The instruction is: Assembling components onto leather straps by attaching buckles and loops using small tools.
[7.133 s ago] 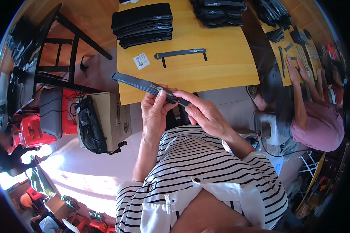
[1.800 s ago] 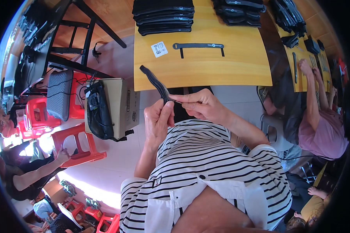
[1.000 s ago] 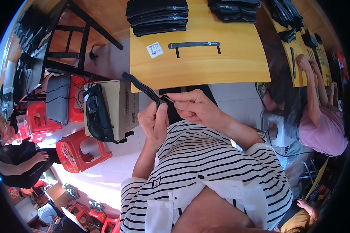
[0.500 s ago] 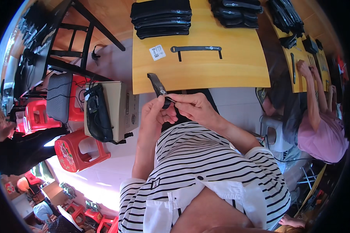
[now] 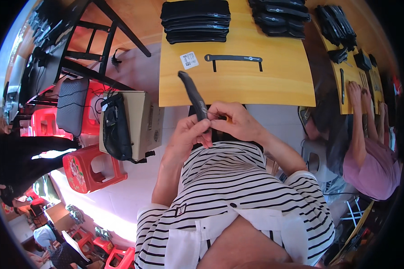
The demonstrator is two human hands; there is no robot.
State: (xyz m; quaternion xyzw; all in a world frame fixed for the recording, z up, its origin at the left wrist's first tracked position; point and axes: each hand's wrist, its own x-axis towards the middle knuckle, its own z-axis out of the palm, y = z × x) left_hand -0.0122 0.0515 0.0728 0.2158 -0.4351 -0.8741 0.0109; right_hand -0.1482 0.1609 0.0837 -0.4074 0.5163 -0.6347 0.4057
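Observation:
Just off the table's near edge, my left hand pinches the lower end of a dark grey strap with a light printed mark. The strap's free end sticks up and away, leaning left. My right hand is closed right beside it, around a thin metal tool with an orange-yellow part showing between the fingers; its exact kind is hidden. The tool's tip points at the strap. On the yellow table lies another strap, stretched flat, with a ring end and two short black tabs pointing down.
Beyond the flat strap stand a stack of black straps and a second stack. A white label lies at the left. A box with a black bag and a red stool stand left. Co-worker's hands work at the right table.
The strap has been shifted so a longer stretch stands up from my left hand. My right hand has moved slightly right, and a thin tool shows in it. The view has shifted a little.

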